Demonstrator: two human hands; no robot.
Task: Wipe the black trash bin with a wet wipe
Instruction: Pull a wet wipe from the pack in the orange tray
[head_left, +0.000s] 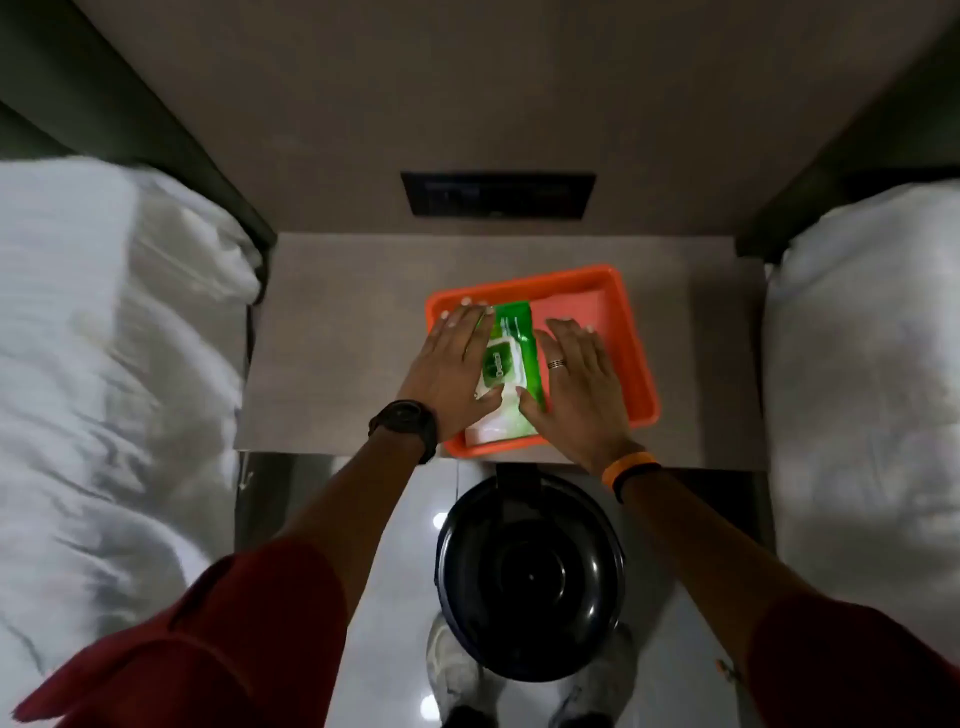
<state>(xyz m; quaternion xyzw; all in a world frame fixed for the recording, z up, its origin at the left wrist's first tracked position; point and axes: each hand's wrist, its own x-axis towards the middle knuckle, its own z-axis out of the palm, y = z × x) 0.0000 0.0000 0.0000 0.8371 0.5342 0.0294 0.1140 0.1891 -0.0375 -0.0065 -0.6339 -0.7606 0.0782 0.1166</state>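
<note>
A green pack of wet wipes (511, 353) lies in an orange tray (631, 332) on the bedside table (332, 332). My left hand (452, 364) lies flat on the pack's left side, fingers straight. My right hand (576, 379) lies flat along its right side, and its thumb touches the pack's white near end. The black trash bin (530, 577) stands on the floor just in front of the table, below my hands, its round lid closed.
White bedding fills the left (104, 389) and right (872, 364) sides, leaving a narrow aisle of glossy floor (395, 519). A dark switch panel (498, 195) sits on the wall behind the table. My shoes (452, 670) flank the bin.
</note>
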